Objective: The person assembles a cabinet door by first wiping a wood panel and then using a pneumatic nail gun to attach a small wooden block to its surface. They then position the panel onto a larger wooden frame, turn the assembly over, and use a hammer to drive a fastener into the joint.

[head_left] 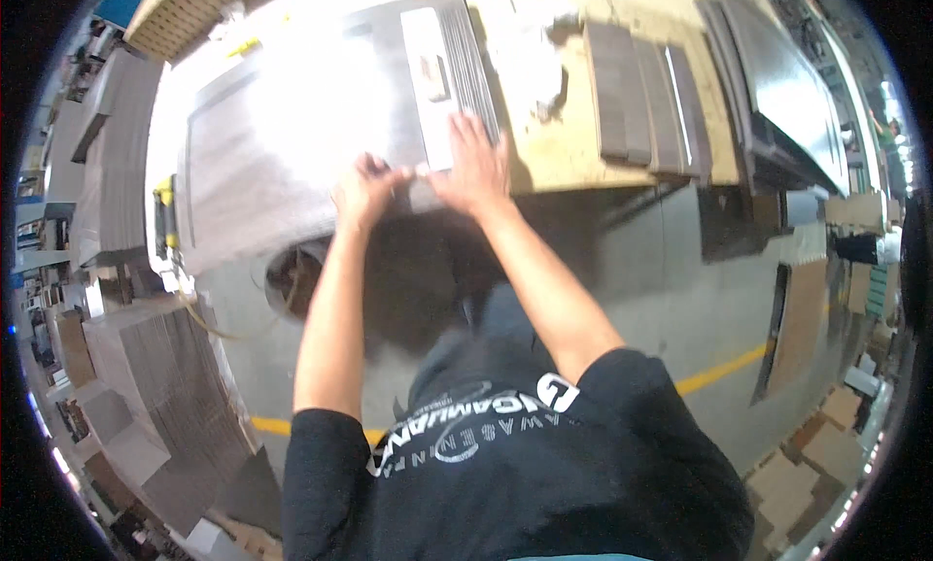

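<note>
Black shirt [515,464] up close, left hand [364,192] curled at panel [292,143] edge, right hand [476,163] flat, fingers spread on white strip [432,75], bench [573,143] beside.

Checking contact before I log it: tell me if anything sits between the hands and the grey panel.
Nothing visible does. The left hand and right hand both rest directly on the grey panel, at its near edge.
</note>
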A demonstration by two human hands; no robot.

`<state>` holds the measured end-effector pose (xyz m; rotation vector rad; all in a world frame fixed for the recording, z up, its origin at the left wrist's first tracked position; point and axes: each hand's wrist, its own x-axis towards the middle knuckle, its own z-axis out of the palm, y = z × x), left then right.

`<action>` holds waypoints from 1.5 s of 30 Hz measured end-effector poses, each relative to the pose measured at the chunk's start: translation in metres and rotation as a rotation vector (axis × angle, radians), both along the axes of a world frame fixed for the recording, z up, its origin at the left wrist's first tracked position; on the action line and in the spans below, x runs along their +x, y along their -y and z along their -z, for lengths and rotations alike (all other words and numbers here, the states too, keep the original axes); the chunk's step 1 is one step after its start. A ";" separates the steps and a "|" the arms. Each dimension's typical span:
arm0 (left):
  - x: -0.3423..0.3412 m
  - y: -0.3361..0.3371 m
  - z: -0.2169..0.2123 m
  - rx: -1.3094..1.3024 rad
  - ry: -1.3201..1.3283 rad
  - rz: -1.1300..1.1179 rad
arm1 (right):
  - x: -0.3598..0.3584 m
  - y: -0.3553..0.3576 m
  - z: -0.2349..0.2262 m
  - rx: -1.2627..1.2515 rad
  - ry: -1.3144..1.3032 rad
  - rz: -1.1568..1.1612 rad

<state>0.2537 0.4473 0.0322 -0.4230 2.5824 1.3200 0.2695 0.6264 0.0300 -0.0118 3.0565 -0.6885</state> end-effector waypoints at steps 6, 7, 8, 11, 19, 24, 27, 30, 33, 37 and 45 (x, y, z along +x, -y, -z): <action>-0.003 0.005 0.003 -0.097 -0.017 0.037 | 0.000 0.000 -0.017 0.041 0.039 -0.039; -0.002 0.006 0.004 -0.189 -0.061 0.066 | -0.001 -0.002 -0.016 0.035 0.053 -0.047; -0.001 0.007 0.004 -0.272 -0.096 0.088 | 0.000 -0.002 -0.015 0.032 0.077 -0.054; 0.003 0.006 0.002 -0.291 -0.246 0.101 | 0.001 -0.006 -0.010 -0.038 0.043 -0.080; 0.004 0.001 -0.015 -0.189 -0.025 0.053 | -0.022 -0.027 -0.013 -0.302 -0.030 -0.056; 0.005 -0.020 -0.009 -0.408 -0.290 0.054 | -0.087 -0.034 -0.009 -0.330 -0.208 -0.043; -0.002 -0.040 0.002 -0.484 -0.377 -0.003 | -0.148 -0.032 -0.005 -0.323 -0.252 -0.075; -0.009 -0.055 0.011 -0.536 -0.340 -0.059 | -0.209 -0.021 -0.007 -0.226 -0.160 -0.078; -0.014 -0.063 0.012 -0.539 -0.328 -0.105 | -0.257 -0.008 -0.015 -0.093 0.010 -0.123; -0.013 -0.067 0.007 -0.534 -0.384 -0.106 | -0.289 0.015 -0.023 0.101 0.099 -0.126; -0.014 -0.066 0.007 -0.534 -0.370 -0.056 | -0.291 0.031 -0.020 0.121 0.060 -0.131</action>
